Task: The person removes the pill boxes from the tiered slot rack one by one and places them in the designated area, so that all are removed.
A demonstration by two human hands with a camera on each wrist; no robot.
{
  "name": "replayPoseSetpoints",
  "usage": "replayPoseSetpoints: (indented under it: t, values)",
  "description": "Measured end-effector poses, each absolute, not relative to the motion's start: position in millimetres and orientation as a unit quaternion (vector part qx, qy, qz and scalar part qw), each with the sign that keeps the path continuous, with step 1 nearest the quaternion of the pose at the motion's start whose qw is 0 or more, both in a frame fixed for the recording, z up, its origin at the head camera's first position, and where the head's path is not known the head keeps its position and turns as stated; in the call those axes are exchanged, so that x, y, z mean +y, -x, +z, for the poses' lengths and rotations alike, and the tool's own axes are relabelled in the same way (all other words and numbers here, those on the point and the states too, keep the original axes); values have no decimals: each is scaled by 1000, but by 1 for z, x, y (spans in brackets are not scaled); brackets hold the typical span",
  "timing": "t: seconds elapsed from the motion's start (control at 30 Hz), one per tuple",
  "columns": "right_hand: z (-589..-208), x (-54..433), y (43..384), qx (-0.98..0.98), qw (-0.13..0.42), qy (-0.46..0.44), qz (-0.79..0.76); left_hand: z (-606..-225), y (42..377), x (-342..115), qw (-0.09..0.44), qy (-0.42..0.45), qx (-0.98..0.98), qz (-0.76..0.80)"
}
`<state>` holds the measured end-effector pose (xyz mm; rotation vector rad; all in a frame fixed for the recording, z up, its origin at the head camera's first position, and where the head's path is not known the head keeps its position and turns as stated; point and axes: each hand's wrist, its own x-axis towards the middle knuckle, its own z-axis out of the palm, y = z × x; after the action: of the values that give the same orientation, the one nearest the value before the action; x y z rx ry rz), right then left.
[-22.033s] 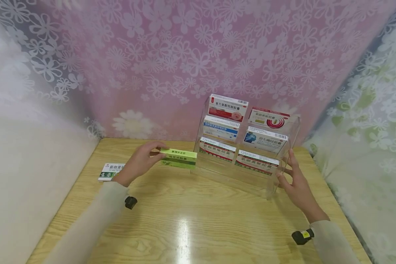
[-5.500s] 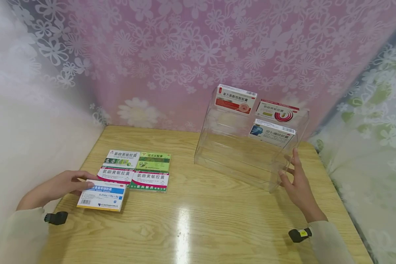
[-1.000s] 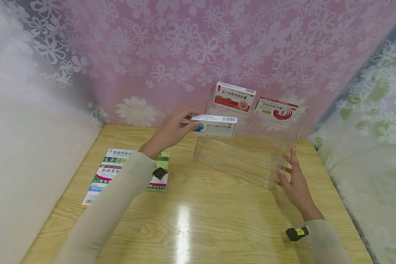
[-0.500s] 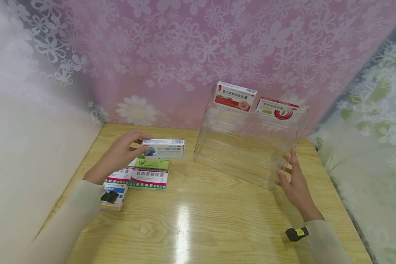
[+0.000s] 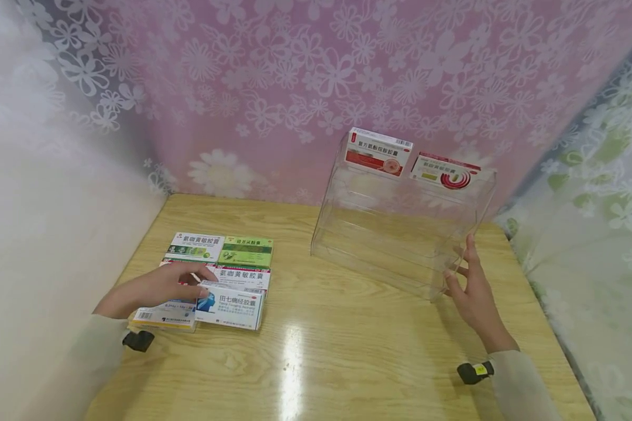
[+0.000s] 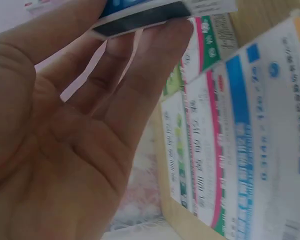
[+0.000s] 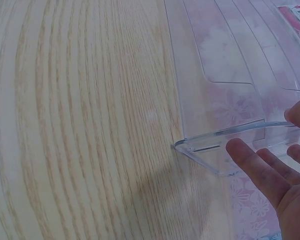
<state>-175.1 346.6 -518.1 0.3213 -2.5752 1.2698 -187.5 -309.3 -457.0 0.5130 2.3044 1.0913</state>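
Note:
In the head view my left hand (image 5: 160, 287) pinches a white medicine box (image 5: 232, 310) with a blue head picture by its left end, thumb in front. That box is tilted over the front right of a group of medicine boxes on the table. Beside it is a white box with a blue band (image 6: 277, 125), partly behind the hand in the head view. My right hand (image 5: 474, 298) grips the right side of a clear stepped display stand (image 5: 368, 245), its thumb and fingers on either side of the panel edge (image 7: 250, 125).
Two boxes stand on the stand's top tier, a red-and-white box (image 5: 378, 155) and a box with red rings (image 5: 445, 172). A green box (image 5: 246, 251), a white-and-green box (image 5: 196, 245) and a red-striped box (image 5: 244, 276) lie flat on the wooden table (image 5: 337, 351).
The left hand has carried the head-picture box from in front of the stand, left and down to the flat boxes. Earlier, the stand's lower tiers lost their boxes. The right hand stays put.

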Motion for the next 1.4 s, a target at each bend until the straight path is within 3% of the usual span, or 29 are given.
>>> replayPoseSetpoints:
  t: [0.13,0.27,0.8,1.4]
  values:
    - [-517,347,177,-884,125,-113,436,-473,186,-312,311,-169,839,414]
    - [-518,346,177,-885,123,-114,434,-487,186,-313,321,-149,844,402]
    - [-517,345,176,-883,120,-104,442,-498,189,-300,211,-163,919,291]
    - [-519,346,175,-886,115,-98,438,-504,189,-297,208,-159,922,286]
